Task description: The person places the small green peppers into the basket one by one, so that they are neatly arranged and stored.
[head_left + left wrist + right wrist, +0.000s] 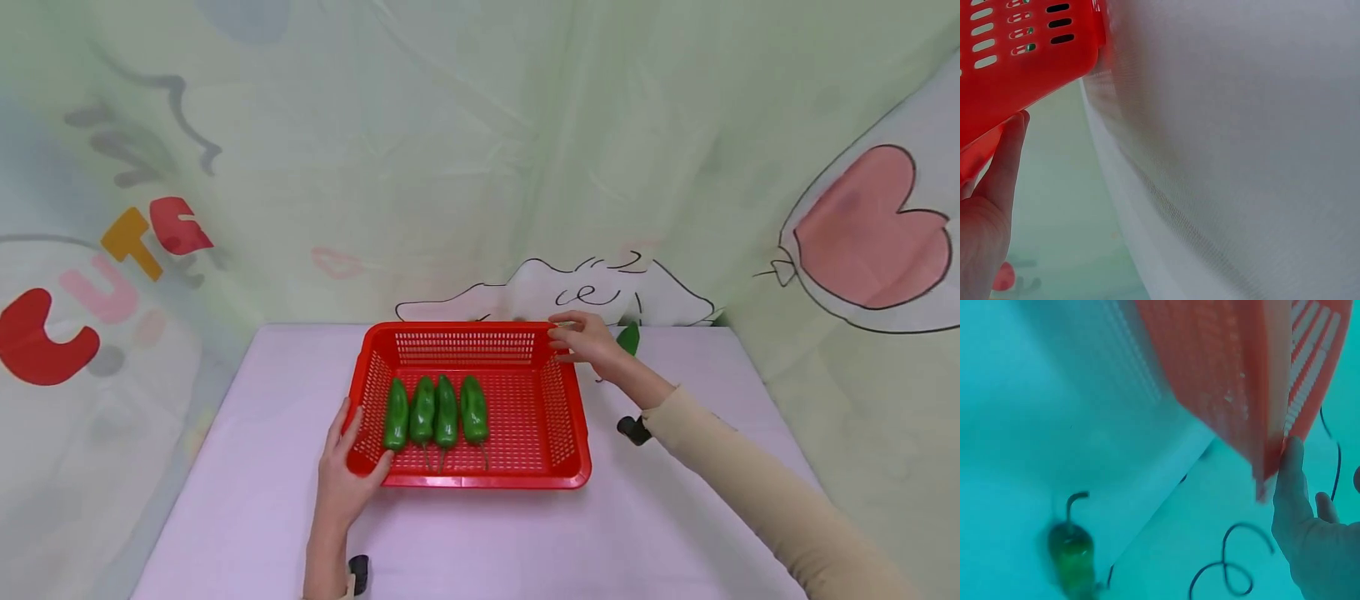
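A red plastic basket point(517, 481) with slotted sides holds several green peppers point(422, 412), lying side by side with their stems toward me. My left hand point(347, 483) rests at the near left corner of the basket, fingers straight along the left side and thumb apart at the front rim. In the left wrist view the thumb point(1007, 162) touches the basket's rim. At the far right corner, my right hand point(588, 340) has its fingers spread over the rim. A fingertip touches the basket edge point(1266, 425) in the right wrist view.
Another green pepper point(629, 337) lies on the table outside the basket, partly hidden behind my right hand. The basket stands on a pale, cloth-covered table point(285, 392). A printed curtain point(465, 167) hangs behind and at both sides.
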Demonstrator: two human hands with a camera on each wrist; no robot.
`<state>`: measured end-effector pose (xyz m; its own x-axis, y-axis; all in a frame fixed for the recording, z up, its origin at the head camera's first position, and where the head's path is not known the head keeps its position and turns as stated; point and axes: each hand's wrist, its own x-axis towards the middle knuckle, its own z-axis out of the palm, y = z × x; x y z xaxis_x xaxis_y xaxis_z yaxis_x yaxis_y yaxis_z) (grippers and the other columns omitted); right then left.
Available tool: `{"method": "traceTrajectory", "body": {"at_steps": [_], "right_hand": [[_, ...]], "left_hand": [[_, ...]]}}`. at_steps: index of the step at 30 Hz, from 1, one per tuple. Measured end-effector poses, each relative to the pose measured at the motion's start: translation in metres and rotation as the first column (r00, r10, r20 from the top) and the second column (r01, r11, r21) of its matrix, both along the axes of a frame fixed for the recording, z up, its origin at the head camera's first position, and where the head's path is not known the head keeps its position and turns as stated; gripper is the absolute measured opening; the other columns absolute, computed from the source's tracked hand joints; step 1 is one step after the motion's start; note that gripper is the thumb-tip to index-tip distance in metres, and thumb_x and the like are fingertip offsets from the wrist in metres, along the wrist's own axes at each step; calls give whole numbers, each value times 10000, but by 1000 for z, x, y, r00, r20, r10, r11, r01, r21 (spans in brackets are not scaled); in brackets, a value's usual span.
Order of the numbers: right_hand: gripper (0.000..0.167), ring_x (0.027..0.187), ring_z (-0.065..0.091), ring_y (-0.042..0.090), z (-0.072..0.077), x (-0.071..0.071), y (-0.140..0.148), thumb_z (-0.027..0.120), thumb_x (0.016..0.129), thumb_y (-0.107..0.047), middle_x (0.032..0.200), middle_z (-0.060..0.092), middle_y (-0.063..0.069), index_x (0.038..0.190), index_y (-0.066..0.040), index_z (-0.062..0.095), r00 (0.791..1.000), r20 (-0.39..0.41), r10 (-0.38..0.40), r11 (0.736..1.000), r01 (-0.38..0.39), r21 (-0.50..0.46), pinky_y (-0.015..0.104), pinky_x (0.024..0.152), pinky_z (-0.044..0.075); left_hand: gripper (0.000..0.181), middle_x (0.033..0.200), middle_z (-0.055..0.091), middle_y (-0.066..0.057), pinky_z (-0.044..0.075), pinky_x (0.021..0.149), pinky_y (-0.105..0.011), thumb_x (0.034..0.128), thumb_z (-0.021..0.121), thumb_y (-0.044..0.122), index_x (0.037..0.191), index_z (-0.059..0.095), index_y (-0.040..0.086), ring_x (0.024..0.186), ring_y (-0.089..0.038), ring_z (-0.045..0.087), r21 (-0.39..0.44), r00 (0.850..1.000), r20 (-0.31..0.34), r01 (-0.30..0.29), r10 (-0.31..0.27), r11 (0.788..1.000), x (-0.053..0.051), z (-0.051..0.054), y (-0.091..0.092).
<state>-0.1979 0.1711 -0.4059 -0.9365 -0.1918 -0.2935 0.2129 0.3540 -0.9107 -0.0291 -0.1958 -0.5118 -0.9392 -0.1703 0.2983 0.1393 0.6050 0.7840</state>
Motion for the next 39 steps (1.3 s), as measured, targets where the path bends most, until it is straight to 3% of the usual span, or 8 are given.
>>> {"method": "traceTrajectory", "body": {"at_steps": [14,20,24,27,29,31,34,39], "right_hand": [[534,1278,502,439,-11,-24,48,502,1030,-207,1474,417,281,1493,15,354,986,46,-162,985,164,-58,463,950,493],[543,1302,477,435,-20,-31,62,486,1032,-214,1493,386,282,1499,21,338,969,71,-235,968,240,-78,487,981,464],[520,1253,540,376,-28,-35,73,472,1025,-185,1461,424,275,1483,36,363,953,52,-299,951,302,-65,426,953,506],[514,1014,671,198,-36,-40,83,496,1005,-152,1347,515,220,1469,39,389,929,55,-365,928,368,-63,364,913,541],[520,860,652,70,-42,-45,90,514,992,-143,1253,552,152,1466,35,396,914,64,-401,913,405,-56,350,902,548],[527,808,606,22,-46,-49,95,525,979,-146,1219,554,121,1463,28,410,897,63,-438,897,441,-41,358,915,543],[532,1002,591,145,-52,-57,98,520,963,-157,1306,529,171,1457,18,430,876,46,-481,877,481,2,396,963,517],[526,1310,421,285,-62,-67,94,523,939,-182,1501,387,186,1434,-11,473,809,46,-586,806,578,128,424,1029,456]], "left_hand": [[829,1587,310,-61,462,949,-572,743,818,175,1476,449,58,1419,-341,326,5,1000,-5,0,0,1000,-2,-2,-1],[827,1587,311,-55,466,945,-572,745,811,187,1478,449,66,1417,-339,330,-5,1000,-11,-3,3,1000,-2,-2,-2],[825,1585,314,-50,441,978,-593,742,811,167,1477,451,66,1415,-336,338,1,1000,-20,2,-2,1000,-2,-3,-3],[824,1583,320,-49,435,983,-601,735,815,152,1472,458,61,1413,-331,343,15,999,-31,7,-7,1000,-2,-3,-4],[825,1583,320,-49,437,981,-598,733,815,147,1471,458,58,1414,-329,342,18,999,-36,12,-11,1000,-3,-3,-4],[823,1583,321,-52,430,985,-604,730,816,137,1468,462,55,1414,-332,341,24,999,-39,15,-14,1000,-3,-4,-4],[827,1583,322,-50,428,987,-603,727,818,132,1471,461,63,1414,-331,341,22,999,-35,5,-5,1000,-4,-5,-4],[838,1584,320,-45,445,964,-588,724,820,137,1477,457,84,1414,-327,340,22,1000,-22,-10,10,1000,-3,-7,-3]]}}
